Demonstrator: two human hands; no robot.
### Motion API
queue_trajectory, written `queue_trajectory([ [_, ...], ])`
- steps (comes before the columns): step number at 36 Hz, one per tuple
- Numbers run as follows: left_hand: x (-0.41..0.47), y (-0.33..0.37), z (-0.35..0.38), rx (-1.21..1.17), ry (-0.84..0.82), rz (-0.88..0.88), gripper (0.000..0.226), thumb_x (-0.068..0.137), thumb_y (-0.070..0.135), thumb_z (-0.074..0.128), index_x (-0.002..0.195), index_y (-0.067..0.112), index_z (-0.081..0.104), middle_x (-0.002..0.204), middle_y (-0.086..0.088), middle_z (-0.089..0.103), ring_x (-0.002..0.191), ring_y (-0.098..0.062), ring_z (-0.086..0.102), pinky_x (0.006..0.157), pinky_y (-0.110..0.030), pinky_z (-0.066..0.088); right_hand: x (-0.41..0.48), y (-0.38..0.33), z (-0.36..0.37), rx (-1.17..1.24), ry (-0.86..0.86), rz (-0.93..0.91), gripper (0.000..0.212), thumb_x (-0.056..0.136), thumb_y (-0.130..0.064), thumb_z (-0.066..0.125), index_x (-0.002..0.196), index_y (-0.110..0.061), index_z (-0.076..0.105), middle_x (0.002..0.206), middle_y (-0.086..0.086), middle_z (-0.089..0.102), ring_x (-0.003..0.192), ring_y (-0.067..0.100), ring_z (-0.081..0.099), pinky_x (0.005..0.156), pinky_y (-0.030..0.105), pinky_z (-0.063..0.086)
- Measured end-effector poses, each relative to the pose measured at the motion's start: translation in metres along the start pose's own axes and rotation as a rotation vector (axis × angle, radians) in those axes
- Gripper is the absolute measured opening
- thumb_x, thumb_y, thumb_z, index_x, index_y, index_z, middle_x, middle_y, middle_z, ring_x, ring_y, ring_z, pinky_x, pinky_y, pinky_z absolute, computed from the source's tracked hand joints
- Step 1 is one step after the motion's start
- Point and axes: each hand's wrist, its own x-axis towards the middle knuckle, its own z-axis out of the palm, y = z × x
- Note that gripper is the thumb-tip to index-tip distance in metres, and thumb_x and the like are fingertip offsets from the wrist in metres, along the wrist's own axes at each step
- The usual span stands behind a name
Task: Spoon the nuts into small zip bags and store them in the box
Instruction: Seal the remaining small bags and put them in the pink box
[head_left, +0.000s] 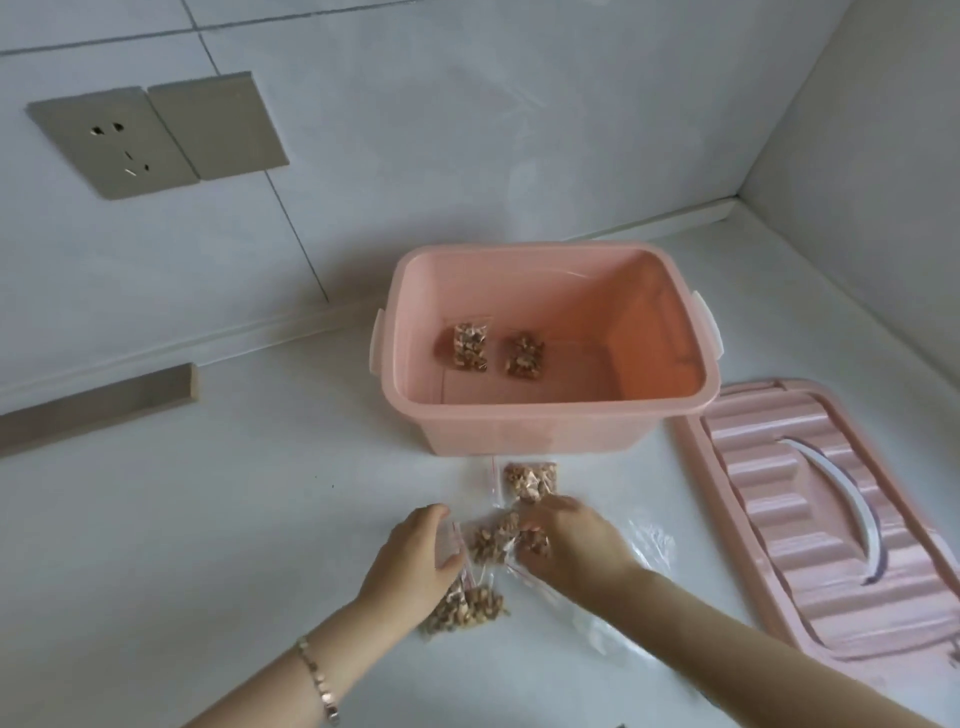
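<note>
A pink plastic box (540, 431) stands open on the white counter, with two small zip bags of nuts (471, 347) (525, 356) lying on its floor. In front of the box lie several more filled zip bags: one (530, 478) nearest the box, one (491, 540) between my hands, one (467, 610) below my left wrist. My left hand (418, 556) curls round the sealed end of the middle bag. My right hand (571, 540) lies over another bag of nuts, its fingers bent around it.
The box's pink lid (810, 525) with a white handle lies on the counter to the right. A crumpled clear plastic bag (649, 540) sits under my right forearm. A tiled wall with a socket (119, 143) rises behind; a wooden strip (98, 405) lies left.
</note>
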Motion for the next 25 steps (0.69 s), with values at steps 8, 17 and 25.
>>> queue_trajectory([
  [8,0.008,-0.016,0.030,-0.109,0.026,-0.190,0.045,0.081,0.027,0.068,0.121,0.013,0.053,0.121,-0.002,0.055,0.118,-0.020,0.046,0.097,-0.030,0.041,-0.007,-0.007,0.048,-0.363,-0.082,0.108,0.048,0.079,-0.033,0.066,0.118,-0.010,0.052,0.125,0.008,0.046,0.113,0.026,0.045,0.090,0.034,0.044],
  [17,0.024,-0.001,0.029,-0.145,0.105,-0.232,0.008,0.082,0.021,0.063,0.077,0.021,0.057,0.090,0.001,0.060,0.099,-0.024,0.055,0.083,-0.035,0.049,-0.009,0.001,0.048,-0.224,0.221,0.139,0.035,0.023,-0.009,0.085,0.040,-0.018,0.056,0.051,-0.004,0.055,0.043,0.013,0.054,0.034,0.021,0.041],
  [25,0.003,0.035,0.010,-0.187,0.253,-0.024,0.014,0.093,0.019,0.048,0.082,0.016,0.042,0.074,0.004,0.044,0.060,-0.009,0.042,0.051,-0.019,0.030,-0.020,0.008,-0.008,0.137,0.322,0.278,0.011,0.094,-0.022,0.045,0.094,-0.011,0.047,0.093,0.011,0.061,0.077,0.036,0.058,0.056,0.033,0.035],
])
